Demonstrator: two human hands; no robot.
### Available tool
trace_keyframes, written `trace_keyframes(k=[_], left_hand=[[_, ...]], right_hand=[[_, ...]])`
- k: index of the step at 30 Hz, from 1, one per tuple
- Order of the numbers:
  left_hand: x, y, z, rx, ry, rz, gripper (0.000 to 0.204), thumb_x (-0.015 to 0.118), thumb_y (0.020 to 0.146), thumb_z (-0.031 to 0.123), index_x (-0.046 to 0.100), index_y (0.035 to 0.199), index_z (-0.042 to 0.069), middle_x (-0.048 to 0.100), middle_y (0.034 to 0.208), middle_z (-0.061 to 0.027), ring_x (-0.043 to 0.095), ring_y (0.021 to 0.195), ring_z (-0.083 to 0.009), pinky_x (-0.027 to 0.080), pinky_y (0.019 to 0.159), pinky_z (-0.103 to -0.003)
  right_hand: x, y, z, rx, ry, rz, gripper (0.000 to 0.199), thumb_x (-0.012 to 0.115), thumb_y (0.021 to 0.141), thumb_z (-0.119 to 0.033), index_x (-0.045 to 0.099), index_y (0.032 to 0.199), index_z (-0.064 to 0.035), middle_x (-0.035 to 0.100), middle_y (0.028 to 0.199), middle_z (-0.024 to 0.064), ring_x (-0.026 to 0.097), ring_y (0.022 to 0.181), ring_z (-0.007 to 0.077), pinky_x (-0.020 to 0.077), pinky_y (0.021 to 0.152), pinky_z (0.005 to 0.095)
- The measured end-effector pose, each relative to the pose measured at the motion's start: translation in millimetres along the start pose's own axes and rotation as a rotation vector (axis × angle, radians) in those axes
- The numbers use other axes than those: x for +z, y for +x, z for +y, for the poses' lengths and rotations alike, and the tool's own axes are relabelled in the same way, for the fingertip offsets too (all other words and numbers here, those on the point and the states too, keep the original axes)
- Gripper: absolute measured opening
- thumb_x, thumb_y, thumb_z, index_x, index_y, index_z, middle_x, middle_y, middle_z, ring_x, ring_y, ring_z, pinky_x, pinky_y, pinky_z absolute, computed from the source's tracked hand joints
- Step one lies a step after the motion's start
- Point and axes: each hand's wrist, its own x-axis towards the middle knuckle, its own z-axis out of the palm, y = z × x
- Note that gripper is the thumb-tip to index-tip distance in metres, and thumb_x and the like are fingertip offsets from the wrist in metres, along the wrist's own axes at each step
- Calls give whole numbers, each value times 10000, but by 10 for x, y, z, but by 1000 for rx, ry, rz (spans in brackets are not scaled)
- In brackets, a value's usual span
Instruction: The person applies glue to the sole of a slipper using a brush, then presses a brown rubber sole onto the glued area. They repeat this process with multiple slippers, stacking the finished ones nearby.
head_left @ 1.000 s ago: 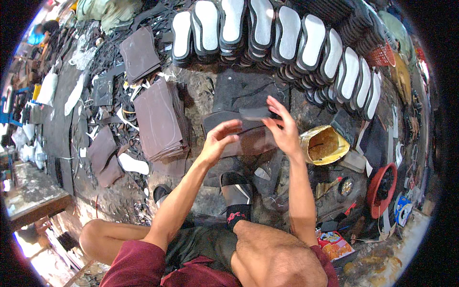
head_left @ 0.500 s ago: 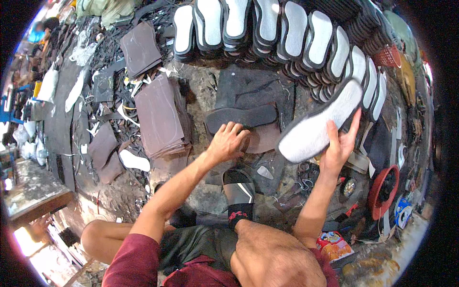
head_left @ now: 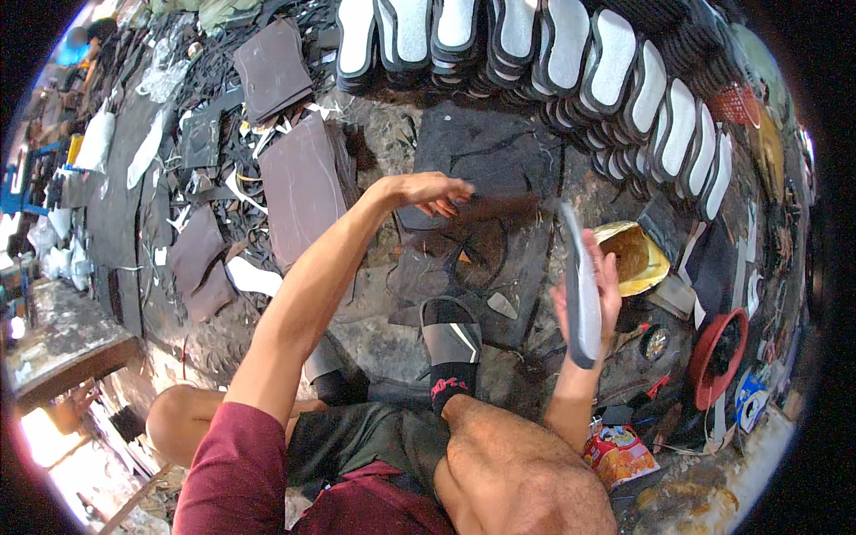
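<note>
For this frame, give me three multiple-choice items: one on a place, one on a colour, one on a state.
1. Where is the yellow bowl-shaped container?
A. beside the right hand
B. on the person's knee
C. among the brown sheets

2. What colour is the round reel-like object at the person's right?
A. blue
B. red
C. white

3. How is the white-faced, dark-edged shoe sole held?
A. flat on the ground
B. on edge in the right hand
C. pinched by the left hand

Answers: A, it sits just past that hand; B, its rim shows red; B, the right hand grips it upright while the left hand rests on the dark mat.
</note>
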Motion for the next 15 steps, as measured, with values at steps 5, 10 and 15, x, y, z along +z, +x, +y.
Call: trace_keyframes(k=[5, 10, 15], left_hand=[[739, -590, 9, 677, -219, 57, 874, 804, 815, 403, 400, 1517, 74, 476, 1488, -164, 494, 1330, -277, 374, 1137, -405], [991, -1067, -38, 548, -353, 482, 373, 791, 852, 79, 687, 1201, -1, 716, 1033, -29, 636, 955, -100, 523, 887, -276], [1028, -1085, -274, 495, -551, 631, 385, 775, 876, 100, 675, 1237, 9, 709, 1063, -33, 617, 944, -86, 502, 863, -250]], right_hand=[[-80, 65, 428, 523, 481, -308, 663, 315, 1043, -573, 438, 1474, -84, 655, 838, 153, 583, 611, 232, 431, 589, 361], [-142, 325, 327, 169, -292, -111, 676, 316, 1029, -615, 439, 1479, -125, 671, 937, 88, 607, 700, 187, 469, 610, 325], [462, 439, -21, -403, -480, 37, 501, 524, 1012, -393, 495, 1416, -98, 642, 1069, 33, 600, 859, 134, 564, 667, 285]])
